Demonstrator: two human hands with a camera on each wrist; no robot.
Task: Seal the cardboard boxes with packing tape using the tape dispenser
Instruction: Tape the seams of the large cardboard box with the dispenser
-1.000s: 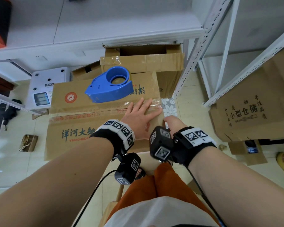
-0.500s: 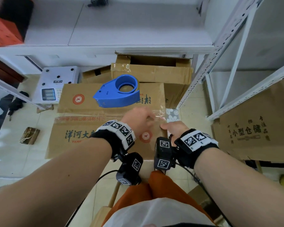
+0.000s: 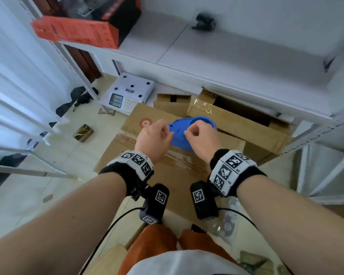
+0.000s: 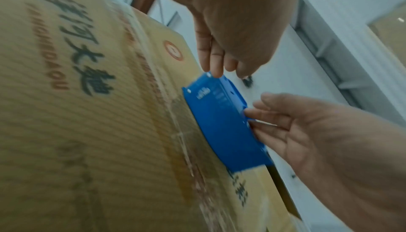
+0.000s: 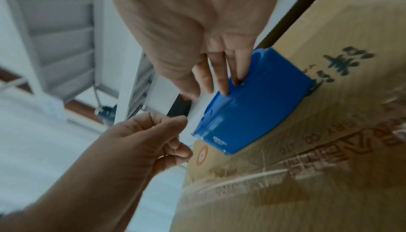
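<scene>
Nearest, the cardboard box (image 3: 173, 175) shows a glossy strip of clear tape (image 3: 179, 158) already laid along its centre seam; the board is ribbed and matte. Just beyond, both hands meet at the blue plastic tape dispenser (image 3: 180, 135), which sits on the box top. The left hand (image 3: 154, 135) is curled, fingertips pinching at the dispenser's nose, seemingly the tape end. The right hand (image 3: 200, 137) rests straight fingers on its smooth rounded shell. To do this well, steady the shell and draw the tape out straight, unwrinkled. Behind lies another open box (image 3: 246, 120).
</scene>
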